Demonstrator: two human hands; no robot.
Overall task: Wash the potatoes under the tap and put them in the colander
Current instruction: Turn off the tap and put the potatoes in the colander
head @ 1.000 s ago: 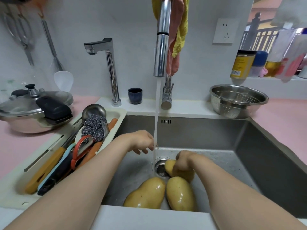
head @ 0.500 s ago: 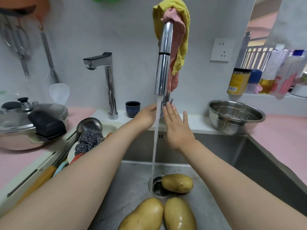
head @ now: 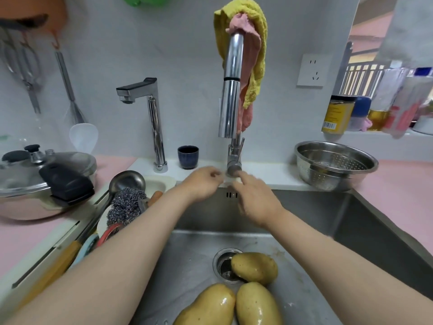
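Three potatoes [head: 254, 267] lie on the floor of the steel sink [head: 365, 233], yellow-brown, smooth and glistening wet: one sits over the drain [head: 226, 266] and two longer ones lie side by side, touching, at 6 o'clock from it. Both hands are empty at the base of the tap [head: 230, 109], the left hand [head: 203, 184] loosely curled at 9 o'clock of it, the right hand [head: 256, 199] open with a finger by the lever. The colander [head: 336, 165] stands on the counter at 3 o'clock of the tap.
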